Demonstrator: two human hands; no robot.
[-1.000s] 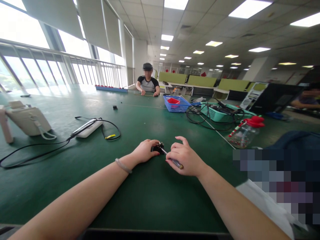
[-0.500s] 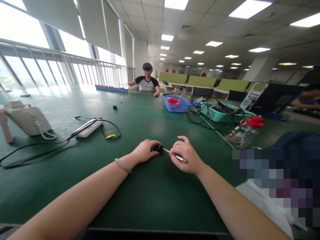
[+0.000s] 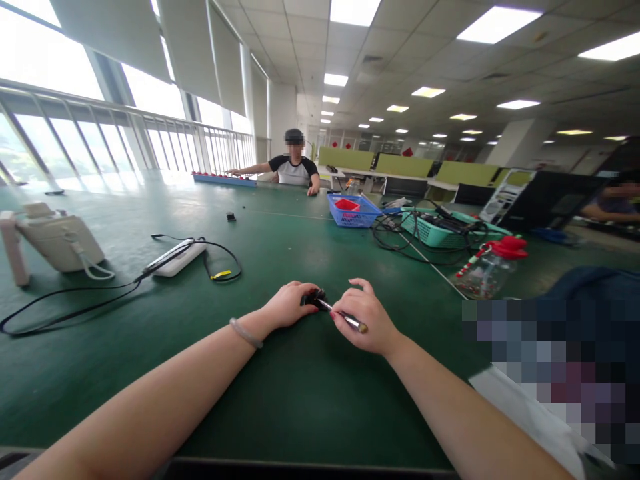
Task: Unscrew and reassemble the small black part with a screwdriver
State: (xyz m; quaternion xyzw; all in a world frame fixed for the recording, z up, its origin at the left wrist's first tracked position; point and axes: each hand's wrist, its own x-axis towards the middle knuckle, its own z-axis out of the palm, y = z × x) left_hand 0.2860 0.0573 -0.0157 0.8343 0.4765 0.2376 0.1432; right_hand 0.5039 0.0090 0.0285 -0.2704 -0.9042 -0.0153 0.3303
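My left hand [image 3: 291, 303] is closed on a small black part [image 3: 311, 300], pinching it near the green table top. Its exact kind is too small to make out. In my right hand [image 3: 367, 317] is a slim screwdriver [image 3: 356, 323] with a thin metal shaft, a dark handle and a tan end. The thumb and forefinger pinch it, while another finger is raised. The screwdriver's tip meets the right side of the black part, partly hidden there.
A white power bank [image 3: 180, 259] with a black cord lies left, near a beige case [image 3: 67, 240]. Blue basket [image 3: 353, 215], teal basket [image 3: 433, 230] with cables, and red-lidded bottle [image 3: 493, 270] stand right. Another person [image 3: 295, 163] sits across the table [image 3: 280, 393], one arm toward a blue strip [image 3: 223, 180].
My right hand has shifted slightly left and down, and the screwdriver is steeper against the black part. The left hand stays about still. The person opposite has stretched an arm over the blue strip.
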